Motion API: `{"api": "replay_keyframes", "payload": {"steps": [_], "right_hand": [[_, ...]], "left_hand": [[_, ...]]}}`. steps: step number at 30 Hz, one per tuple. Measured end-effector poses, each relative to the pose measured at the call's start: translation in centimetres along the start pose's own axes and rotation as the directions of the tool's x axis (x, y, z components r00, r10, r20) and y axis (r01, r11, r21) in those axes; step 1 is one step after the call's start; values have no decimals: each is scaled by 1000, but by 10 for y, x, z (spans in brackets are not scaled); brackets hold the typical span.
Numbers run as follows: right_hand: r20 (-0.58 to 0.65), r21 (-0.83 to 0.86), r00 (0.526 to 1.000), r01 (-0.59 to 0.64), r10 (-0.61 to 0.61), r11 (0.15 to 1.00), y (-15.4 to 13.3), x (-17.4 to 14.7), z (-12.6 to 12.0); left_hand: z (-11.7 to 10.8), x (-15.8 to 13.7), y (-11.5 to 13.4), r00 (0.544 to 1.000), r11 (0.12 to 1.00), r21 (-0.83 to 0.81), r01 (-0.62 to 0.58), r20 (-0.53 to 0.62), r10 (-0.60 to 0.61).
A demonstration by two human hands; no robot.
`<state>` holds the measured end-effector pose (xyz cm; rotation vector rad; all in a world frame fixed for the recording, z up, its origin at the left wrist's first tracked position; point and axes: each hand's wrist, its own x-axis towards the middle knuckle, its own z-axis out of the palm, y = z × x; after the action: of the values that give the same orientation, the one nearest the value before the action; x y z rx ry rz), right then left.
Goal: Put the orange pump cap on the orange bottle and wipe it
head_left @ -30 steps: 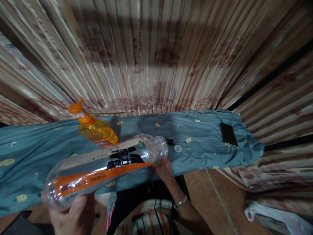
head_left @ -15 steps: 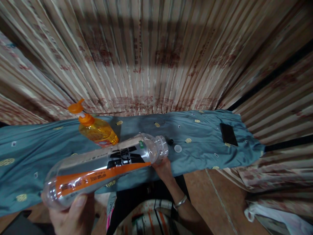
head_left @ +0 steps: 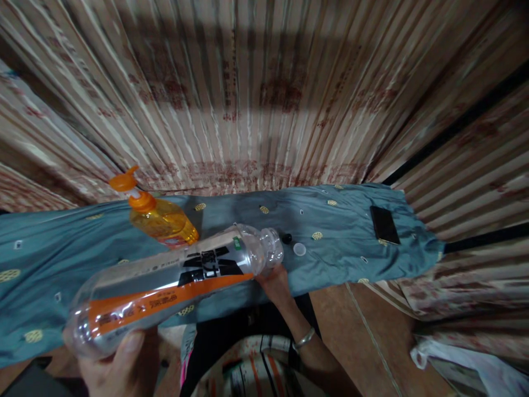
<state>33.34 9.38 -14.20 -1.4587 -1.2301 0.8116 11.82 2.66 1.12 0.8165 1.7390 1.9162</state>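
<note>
A large clear plastic bottle (head_left: 165, 286) with a silver, orange and black label lies slantwise before me, its neck pointing right. My left hand (head_left: 119, 358) is closed around the base end, thumb on the near side. At the neck, my right hand (head_left: 273, 282) grips from below; its fingers are mostly hidden behind the bottle. No liquid shows inside. Just beyond the bottle's mouth, a small black round object (head_left: 286, 239) and a translucent white cap (head_left: 300, 250) rest on the cloth. Behind the bottle stands an orange pump bottle (head_left: 163, 221) of yellow liquid.
A teal cloth with pineapple prints (head_left: 343, 259) covers the narrow table. Toward its right end lies a black phone (head_left: 384, 225). Striped curtains (head_left: 248, 99) hang behind and at both sides. A white plastic bag (head_left: 463, 369) is low on the right.
The plastic bottle's base end and my left hand have shifted slightly left. My right hand stays at the neck. The whole view has moved a little.
</note>
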Motion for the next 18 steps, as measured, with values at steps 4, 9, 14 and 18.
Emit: {"api": "replay_keyframes", "payload": {"steps": [4,9,14,18], "right_hand": [[-21,15,1000,1,-1,1000,1,0,1],[-13,12,1000,-9,9,1000,1,-1,0],[-13,8,1000,-13,13,1000,1,-1,0],[-8,10,1000,-22,22,1000,-1,-1,0]], "left_hand": [[10,4,6,999,999,-31,7,32,-6],[2,0,2,997,992,-102,81,1,-81],[-3,-2,1,995,973,-206,104,10,-104],[-2,0,2,992,974,-188,128,13,-128]]}}
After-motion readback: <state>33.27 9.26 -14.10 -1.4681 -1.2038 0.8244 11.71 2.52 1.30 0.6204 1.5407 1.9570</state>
